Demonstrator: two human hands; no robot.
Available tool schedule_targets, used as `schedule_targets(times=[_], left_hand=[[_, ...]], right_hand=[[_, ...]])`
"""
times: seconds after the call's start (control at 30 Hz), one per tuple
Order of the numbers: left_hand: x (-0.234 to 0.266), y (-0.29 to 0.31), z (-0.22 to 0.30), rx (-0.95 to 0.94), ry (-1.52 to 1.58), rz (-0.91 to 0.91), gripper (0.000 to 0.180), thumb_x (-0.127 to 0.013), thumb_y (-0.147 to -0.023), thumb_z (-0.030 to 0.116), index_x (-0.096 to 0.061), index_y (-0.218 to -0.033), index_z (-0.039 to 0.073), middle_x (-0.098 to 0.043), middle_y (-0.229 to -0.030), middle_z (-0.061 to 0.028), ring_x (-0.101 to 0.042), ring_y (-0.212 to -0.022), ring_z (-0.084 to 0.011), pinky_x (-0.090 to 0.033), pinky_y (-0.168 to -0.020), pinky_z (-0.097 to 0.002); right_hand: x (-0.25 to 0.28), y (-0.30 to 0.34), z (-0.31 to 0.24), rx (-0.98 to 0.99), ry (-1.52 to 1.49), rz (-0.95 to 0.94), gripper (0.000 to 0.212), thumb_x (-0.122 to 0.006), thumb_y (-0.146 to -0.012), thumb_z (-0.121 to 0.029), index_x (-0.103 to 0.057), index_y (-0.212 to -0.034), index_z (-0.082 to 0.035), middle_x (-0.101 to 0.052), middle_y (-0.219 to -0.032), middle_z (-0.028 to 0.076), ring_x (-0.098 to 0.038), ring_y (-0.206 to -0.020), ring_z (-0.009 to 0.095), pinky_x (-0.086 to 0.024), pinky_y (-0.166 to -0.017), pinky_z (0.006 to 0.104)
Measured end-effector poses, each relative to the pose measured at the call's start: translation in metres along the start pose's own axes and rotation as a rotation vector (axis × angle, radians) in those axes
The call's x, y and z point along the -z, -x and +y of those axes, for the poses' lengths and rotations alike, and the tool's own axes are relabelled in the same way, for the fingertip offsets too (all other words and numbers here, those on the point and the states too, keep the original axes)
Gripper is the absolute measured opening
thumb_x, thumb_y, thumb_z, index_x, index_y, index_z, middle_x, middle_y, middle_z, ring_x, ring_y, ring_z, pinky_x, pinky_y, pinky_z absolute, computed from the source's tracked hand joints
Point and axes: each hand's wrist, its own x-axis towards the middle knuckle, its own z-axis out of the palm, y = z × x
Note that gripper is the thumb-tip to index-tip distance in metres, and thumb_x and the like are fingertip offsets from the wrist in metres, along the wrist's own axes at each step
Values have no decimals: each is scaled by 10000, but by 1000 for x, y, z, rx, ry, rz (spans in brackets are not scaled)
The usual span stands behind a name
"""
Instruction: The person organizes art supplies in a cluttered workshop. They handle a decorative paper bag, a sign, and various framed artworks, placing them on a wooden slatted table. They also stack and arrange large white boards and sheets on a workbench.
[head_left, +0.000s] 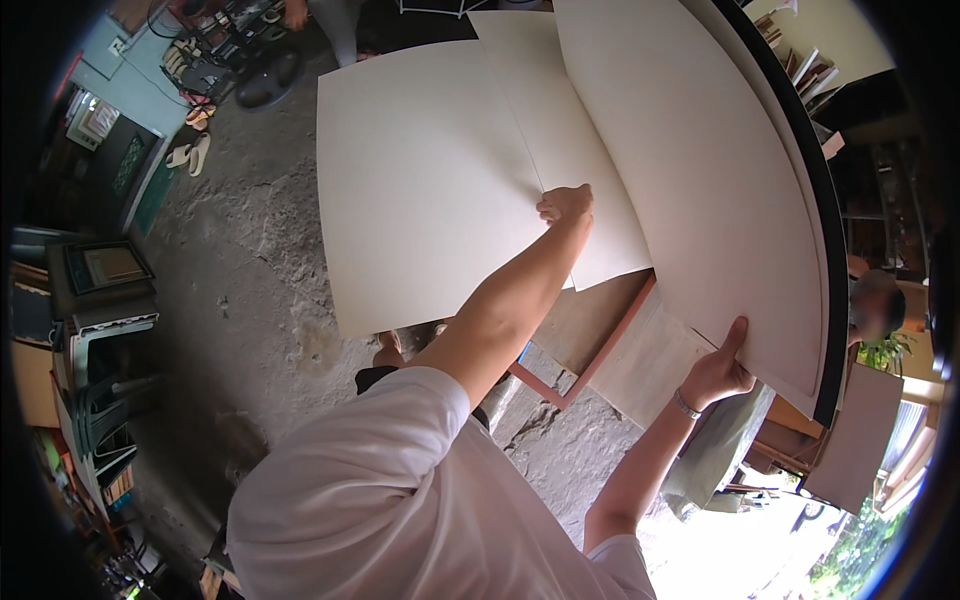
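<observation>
A large white sheet (420,190), like card or thin board, spreads flat at the centre left. Its right edge overlaps another white sheet (612,238). At that edge my left hand (567,204) is closed, its fingers curled against the border of the left sheet. A raised, curving white sheet (710,190) leans on the right, with a black-edged panel (829,270) behind it. My right hand (718,374) grips the raised sheet's lower edge, thumb on its face and the other fingers partly hidden.
Below the sheets shows a reddish frame corner (563,392) on a pale board. Stacked frames (100,280) stand at the left, slippers (190,155) on the rough floor. A person's leg (338,28) shows at the top; another person's head (876,305) is at the right.
</observation>
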Motion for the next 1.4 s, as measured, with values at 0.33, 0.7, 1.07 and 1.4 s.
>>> schedule_targets(times=[0.33, 0.7, 1.07, 1.4], left_hand=[[-11, -9, 5, 0, 41, -34, 496, -745, -713, 216, -402, -1005, 8, -428, -1048, -141, -451, -967, -224, -416, -811, -370], [96, 23, -16, -817, 653, -526, 191, -601, -862, 115, -615, -1030, 26, -609, -934, -23, -541, -798, -153, -461, -733, -311], [264, 115, -139, -431, 436, -635, 419, -592, -909, 237, -417, -1230, 33, -495, -1117, -79, -519, -1010, -221, -486, -904, -401], [279, 106, -166, -410, 380, -654, 593, -606, -899, 328, -203, -1268, 98, -294, -1230, -92, -339, -1125, -255, -418, -962, -457]], right_hand=[[3, 14, 4, 27, 13, -39, 182, -717, -859, 44, -720, -1038, 14, -718, -1047, 106, -672, -939, 165, -606, -817, 283], [-5, 37, -23, 266, 103, -293, 165, -692, -856, 21, -719, -1018, 32, -741, -937, 143, -712, -845, 223, -587, -792, 336], [5, 112, -51, 401, 29, -1098, 410, -727, -784, -173, -676, -1166, -34, -690, -1183, 152, -661, -1102, 362, -559, -929, 450], [13, 108, -71, 674, 130, -1384, 514, -574, -908, -216, -500, -1399, -84, -539, -1399, 188, -566, -1235, 408, -512, -997, 486]])
